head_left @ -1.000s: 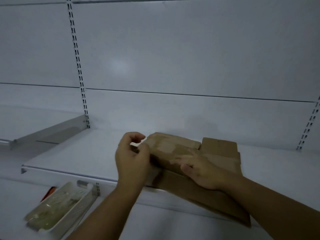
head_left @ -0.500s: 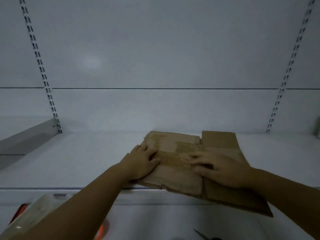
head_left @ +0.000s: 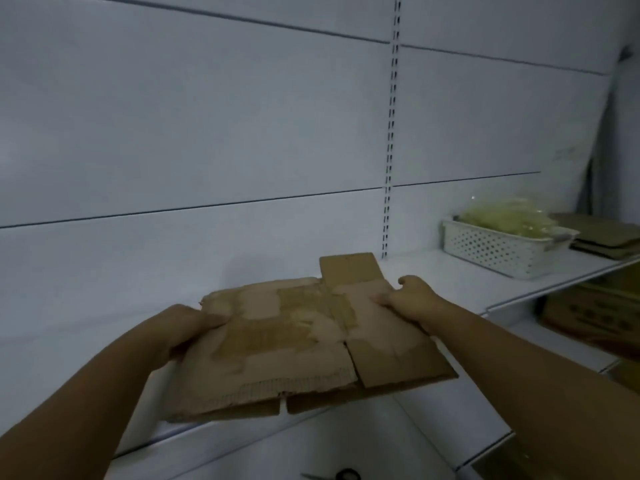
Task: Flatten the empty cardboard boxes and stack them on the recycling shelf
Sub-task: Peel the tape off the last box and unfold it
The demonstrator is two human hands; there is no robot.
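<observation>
**Flattened box gripped by both hands at the shelf front**

A flattened cardboard box lies nearly level in the middle of the view. It is brown, and its top face has pale torn patches where the paper skin is peeled off. Its near edge reaches out past the front edge of the white shelf. I cannot tell if its far part rests on the shelf or is lifted a little above it. One small flap sticks out at the 12 o'clock side of the box.

The left hand grips the box at its 9 o'clock edge, with the thumb pressed on top and the other fingers hidden underneath. The right hand grips the 3 o'clock edge, with the thumb on top and the fingers curled around the edge.

Toward 2 o'clock from the box, well apart on the same shelf level, stands a white perforated basket filled with a yellow-green bag. Just beside the basket, at its 3 o'clock side, lies a stack of flat cardboard. Below it, on a lower level, sits a brown carton. At 6 o'clock, at the bottom border, a pair of scissors is partly visible.
</observation>
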